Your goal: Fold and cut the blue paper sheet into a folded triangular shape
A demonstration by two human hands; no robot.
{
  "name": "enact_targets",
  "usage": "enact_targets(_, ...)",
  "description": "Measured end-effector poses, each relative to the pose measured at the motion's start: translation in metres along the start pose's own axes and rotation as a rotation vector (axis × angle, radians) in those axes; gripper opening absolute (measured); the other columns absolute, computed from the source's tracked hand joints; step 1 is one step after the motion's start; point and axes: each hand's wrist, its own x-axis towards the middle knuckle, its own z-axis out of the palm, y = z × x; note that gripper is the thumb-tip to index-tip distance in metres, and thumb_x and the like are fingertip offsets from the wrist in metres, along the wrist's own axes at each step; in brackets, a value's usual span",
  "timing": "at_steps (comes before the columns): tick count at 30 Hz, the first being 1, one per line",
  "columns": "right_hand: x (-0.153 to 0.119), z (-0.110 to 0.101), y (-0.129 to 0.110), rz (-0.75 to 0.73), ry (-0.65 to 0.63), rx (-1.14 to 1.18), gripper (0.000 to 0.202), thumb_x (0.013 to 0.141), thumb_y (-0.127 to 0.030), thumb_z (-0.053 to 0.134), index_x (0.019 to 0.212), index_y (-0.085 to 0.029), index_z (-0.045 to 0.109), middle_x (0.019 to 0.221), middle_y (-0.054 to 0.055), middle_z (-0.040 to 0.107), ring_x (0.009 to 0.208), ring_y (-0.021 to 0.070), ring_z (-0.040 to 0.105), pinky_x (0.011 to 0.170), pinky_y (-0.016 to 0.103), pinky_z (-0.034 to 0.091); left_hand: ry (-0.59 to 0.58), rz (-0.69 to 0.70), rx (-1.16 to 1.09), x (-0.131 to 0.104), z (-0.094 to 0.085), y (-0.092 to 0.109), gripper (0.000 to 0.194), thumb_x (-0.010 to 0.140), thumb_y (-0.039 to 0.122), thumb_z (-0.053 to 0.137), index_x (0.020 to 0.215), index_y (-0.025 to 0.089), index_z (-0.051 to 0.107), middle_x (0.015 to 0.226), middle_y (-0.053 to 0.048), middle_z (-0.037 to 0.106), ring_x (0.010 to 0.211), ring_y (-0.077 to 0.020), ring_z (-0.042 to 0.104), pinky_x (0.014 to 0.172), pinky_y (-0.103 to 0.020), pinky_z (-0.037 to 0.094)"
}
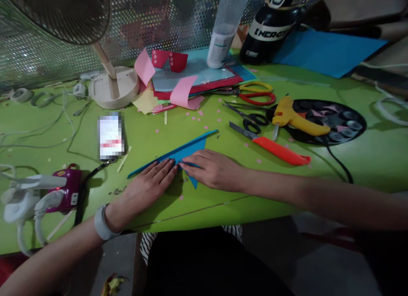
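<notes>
A folded piece of blue paper (190, 150) lies slantwise on the green table, with a narrow folded strip along its far edge and a pointed tip toward me. My left hand (152, 181) rests on its left part, fingers stretched out flat. At the paper's middle, my right hand (215, 168) has its fingers closed on a folded blue edge, the fingertips close to those of the left hand. The right thumb is mostly hidden. A craft knife with an orange handle (282, 150) lies to the right of the paper.
Black-handled scissors (251, 119), scissors with yellow and red handles (258, 92) and a yellow glue gun (298, 117) lie right. A phone (110, 136), fan base (113, 90) and purple power adapter (68, 187) stand left. Behind are stacked paper (197, 77) and a black bottle (269, 30).
</notes>
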Motion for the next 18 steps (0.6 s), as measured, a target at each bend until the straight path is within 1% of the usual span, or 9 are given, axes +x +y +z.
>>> enact_targets(4, 0.005, 0.002, 0.006, 0.005, 0.001, -0.068, 0.031, 0.1, -0.018, 0.042, 0.118, -0.009, 0.065, 0.113, 0.016, 0.068, 0.096, 0.0242, 0.057, 0.079, 0.04, 0.048, -0.06, 0.019, 0.001, 0.005, 0.0, -0.014, 0.047, 0.098, 0.011, 0.039, 0.145, 0.009, 0.04, 0.146, -0.019, 0.049, 0.136, -0.026, 0.047, 0.109, -0.043, 0.045)
enact_targets(7, 0.006, 0.003, 0.007, 0.008, 0.006, -0.093, 0.03, 0.099, -0.017, 0.043, 0.118, -0.009, 0.065, 0.114, 0.015, 0.068, 0.096, 0.0239, 0.057, 0.077, 0.039, 0.048, -0.087, 0.012, 0.007, 0.005, -0.003, -0.017, 0.046, 0.099, 0.011, 0.037, 0.145, 0.008, 0.039, 0.147, -0.019, 0.048, 0.137, -0.0247, 0.046, 0.11, -0.042, 0.043)
enact_targets(11, 0.008, 0.003, 0.006, 0.013, -0.001, -0.093, 0.031, 0.099, -0.017, 0.043, 0.119, -0.01, 0.065, 0.114, 0.015, 0.068, 0.096, 0.0237, 0.057, 0.078, 0.04, 0.049, -0.047, 0.005, -0.009, 0.001, -0.003, -0.016, 0.045, 0.1, 0.011, 0.034, 0.144, 0.006, 0.041, 0.146, -0.02, 0.049, 0.137, -0.0262, 0.045, 0.11, -0.044, 0.043)
enact_targets(15, 0.009, 0.003, 0.006, 0.037, 0.013, -0.059, 0.031, 0.1, -0.02, 0.044, 0.119, -0.01, 0.066, 0.115, 0.015, 0.068, 0.097, 0.0246, 0.057, 0.079, 0.041, 0.05, -0.015, -0.01, -0.069, -0.002, 0.0, -0.016, 0.05, 0.099, 0.01, 0.031, 0.148, 0.01, 0.036, 0.146, -0.019, 0.049, 0.14, -0.0246, 0.042, 0.11, -0.046, 0.043)
enact_targets(18, 0.009, 0.003, 0.006, 0.068, 0.007, 0.011, 0.031, 0.099, -0.02, 0.044, 0.12, -0.01, 0.065, 0.116, 0.016, 0.067, 0.1, 0.0245, 0.057, 0.082, 0.042, 0.05, -0.009, -0.025, -0.087, -0.002, 0.002, -0.017, 0.051, 0.098, 0.008, 0.033, 0.149, 0.01, 0.036, 0.146, -0.019, 0.049, 0.14, -0.0238, 0.041, 0.111, -0.046, 0.042)
